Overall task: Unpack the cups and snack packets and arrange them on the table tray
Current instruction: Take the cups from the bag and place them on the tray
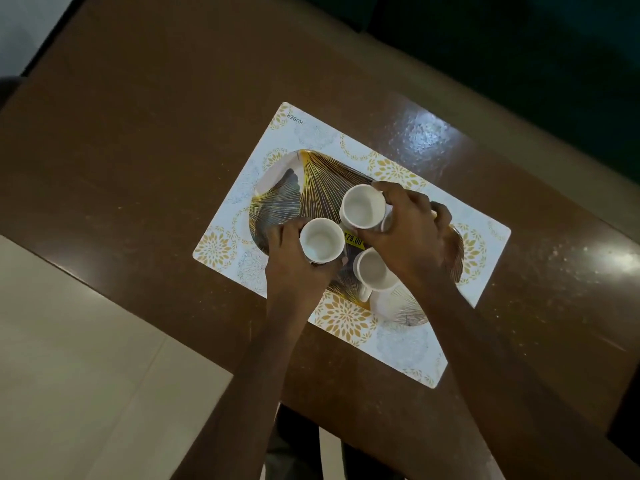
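Gripping one white cup [322,240] in our left hand [296,268], fingers curled round its wall. Our right hand [410,233] grasps a second cup [363,206]. Both are over the leaf-patterned tray [311,181], close to a third cup [374,271] standing there. Risk we note: tight spacing, so the cups may knock together and tip or chip. No snack packets in view.

table [145,140]: glossy brown wood | cups [322,240]: smooth white ceramic | tray [311,178]: glossy
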